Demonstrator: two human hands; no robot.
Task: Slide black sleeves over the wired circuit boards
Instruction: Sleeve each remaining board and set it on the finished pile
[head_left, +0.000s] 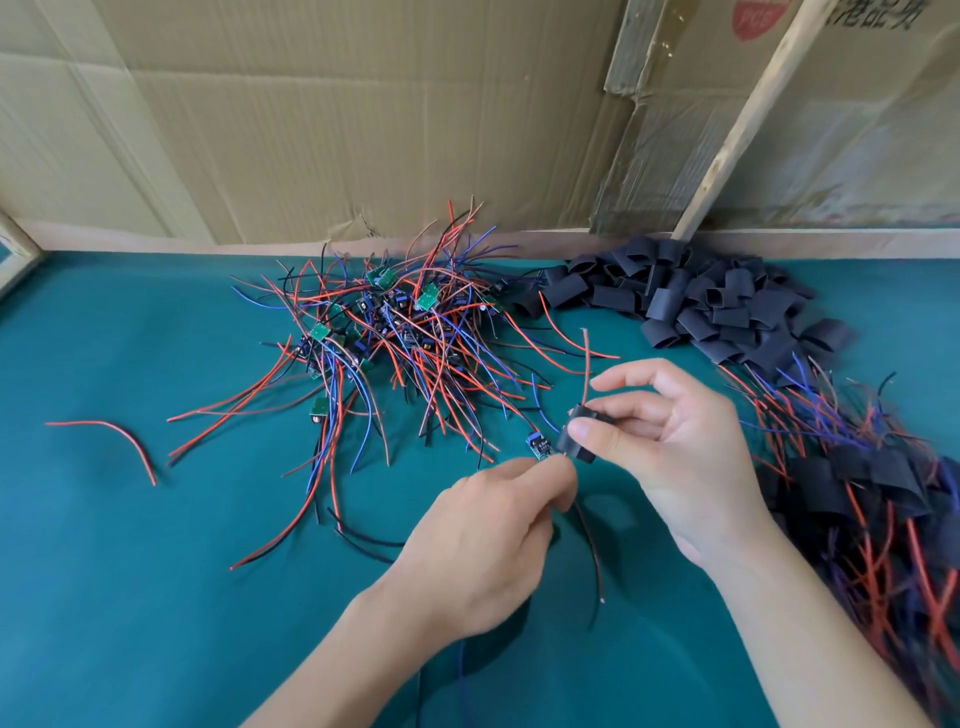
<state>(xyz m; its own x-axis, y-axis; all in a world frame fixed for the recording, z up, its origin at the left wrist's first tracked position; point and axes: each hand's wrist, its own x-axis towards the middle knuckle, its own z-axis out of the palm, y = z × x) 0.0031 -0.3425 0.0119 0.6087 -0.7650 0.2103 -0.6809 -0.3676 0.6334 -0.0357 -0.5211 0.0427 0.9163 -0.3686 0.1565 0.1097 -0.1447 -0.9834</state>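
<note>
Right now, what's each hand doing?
Left hand: pinching the wires just below a small circuit board.
Right hand: pinching a black sleeve, a red wire rising out of it.

Left hand (498, 525) pinches with curled fingers; right hand (670, 441) likewise.

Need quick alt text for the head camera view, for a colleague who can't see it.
Over a teal table, the right hand pinches a black sleeve while the left hand holds a wired circuit board at its opening. Behind lie a tangle of unsleeved boards and a sleeve pile; finished ones sit right.
</note>
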